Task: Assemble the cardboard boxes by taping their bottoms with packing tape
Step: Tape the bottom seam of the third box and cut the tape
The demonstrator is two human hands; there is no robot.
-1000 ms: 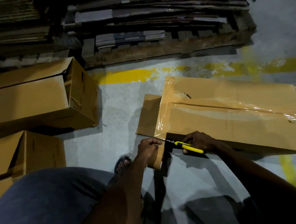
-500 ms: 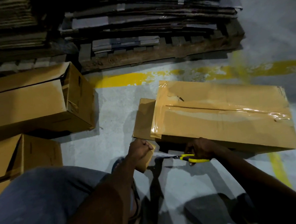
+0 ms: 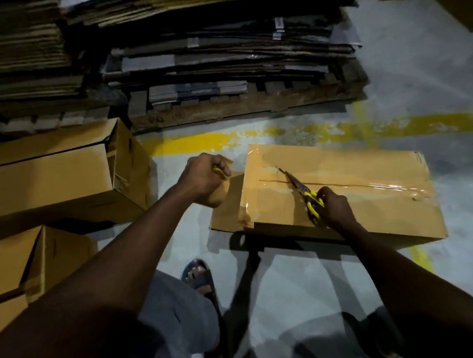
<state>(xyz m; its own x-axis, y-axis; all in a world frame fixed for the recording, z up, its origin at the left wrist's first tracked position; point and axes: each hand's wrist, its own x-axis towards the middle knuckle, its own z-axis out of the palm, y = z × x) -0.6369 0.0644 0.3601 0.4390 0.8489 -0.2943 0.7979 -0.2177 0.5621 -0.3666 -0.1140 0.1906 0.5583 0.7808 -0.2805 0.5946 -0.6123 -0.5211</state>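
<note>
Head view: other boxes [image 3: 64, 183] sit at the left, and the left hand [image 3: 205, 178] curls around a brown tape roll [image 3: 219, 195] just off the left end of the taped cardboard box [image 3: 370, 215] lying on the floor [image 3: 194, 236]. On that box's top, the right hand [image 3: 336, 207] grips yellow-handled scissors [image 3: 304, 190], blades pointing far-left across the seam [image 3: 271, 181].

Nothing legible anywhere right now. Small dark marks sit at the far corner of the taped box [image 3: 340, 169], too blurred to read.
</note>
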